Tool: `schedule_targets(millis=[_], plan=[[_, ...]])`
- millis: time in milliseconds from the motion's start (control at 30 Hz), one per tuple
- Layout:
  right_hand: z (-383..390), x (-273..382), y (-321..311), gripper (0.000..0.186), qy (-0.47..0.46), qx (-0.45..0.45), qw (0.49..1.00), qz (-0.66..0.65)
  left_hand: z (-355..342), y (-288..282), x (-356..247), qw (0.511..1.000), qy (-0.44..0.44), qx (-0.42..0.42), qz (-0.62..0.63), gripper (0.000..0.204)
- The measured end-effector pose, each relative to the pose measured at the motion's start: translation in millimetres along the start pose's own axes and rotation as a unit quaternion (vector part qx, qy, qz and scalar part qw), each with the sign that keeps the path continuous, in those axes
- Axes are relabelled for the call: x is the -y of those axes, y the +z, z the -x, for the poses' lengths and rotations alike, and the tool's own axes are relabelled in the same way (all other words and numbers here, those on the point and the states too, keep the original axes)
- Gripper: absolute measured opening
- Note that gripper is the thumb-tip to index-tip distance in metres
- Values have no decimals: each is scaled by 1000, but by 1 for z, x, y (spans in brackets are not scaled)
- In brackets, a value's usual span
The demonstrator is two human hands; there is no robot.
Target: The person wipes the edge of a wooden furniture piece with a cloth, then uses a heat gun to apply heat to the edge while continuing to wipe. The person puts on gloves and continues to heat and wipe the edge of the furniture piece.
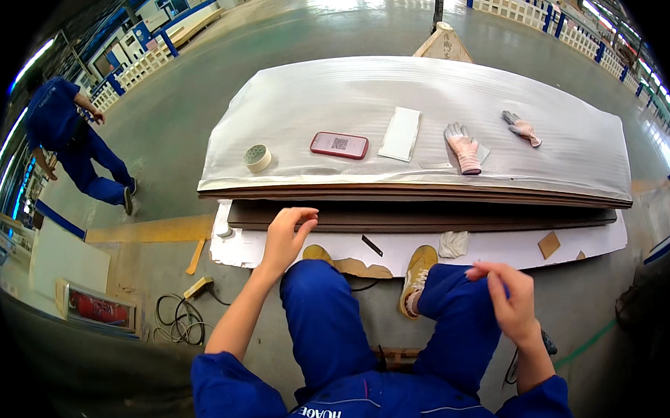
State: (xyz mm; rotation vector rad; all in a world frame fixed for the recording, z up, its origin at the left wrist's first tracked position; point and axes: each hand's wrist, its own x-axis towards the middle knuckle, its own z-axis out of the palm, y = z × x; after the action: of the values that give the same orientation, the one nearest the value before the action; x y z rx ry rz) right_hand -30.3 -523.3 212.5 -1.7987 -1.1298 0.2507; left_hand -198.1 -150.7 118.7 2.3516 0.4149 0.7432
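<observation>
My left hand [284, 235] hovers at the front edge of a stack of dark brown boards [424, 218], fingers loosely bent and thumb apart, holding nothing that I can see. Over my right knee is my right hand [512, 300], empty, its fingers reaching left with the thumb apart. White foam sheeting [310, 85] covers the top of the stack. On it lie a roll of tape [257, 158], a phone in a red case [338, 145], a white rectangular piece [400, 134] and two grey-and-pink work gloves [465, 149] [522, 128]. The nearer glove overlaps a thin flat piece.
Under the stack spreads a white sheet [512, 254] bearing a crumpled white cloth [453, 244], a brown square [549, 245] and a dark strip [372, 245]. A cable [177, 323] coils on the floor at left. A person in blue [76, 142] is at far left. A pallet jack [443, 43] stands behind.
</observation>
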Motion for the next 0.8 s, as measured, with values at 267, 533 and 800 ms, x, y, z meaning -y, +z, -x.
schedule_targets(millis=[267, 533, 800], plan=[[-73, -177, 54, 34, 4, -83, 990, 114, -88, 125, 98, 937, 276, 101, -190, 37], [-135, -257, 137, 67, -116, 31, 933, 339, -69, 194, 114, 920, 263, 167, -236, 63], [-131, -269, 162, 67, -88, 1, 940, 330, -79, 223, 97, 930, 260, 153, -212, 61]])
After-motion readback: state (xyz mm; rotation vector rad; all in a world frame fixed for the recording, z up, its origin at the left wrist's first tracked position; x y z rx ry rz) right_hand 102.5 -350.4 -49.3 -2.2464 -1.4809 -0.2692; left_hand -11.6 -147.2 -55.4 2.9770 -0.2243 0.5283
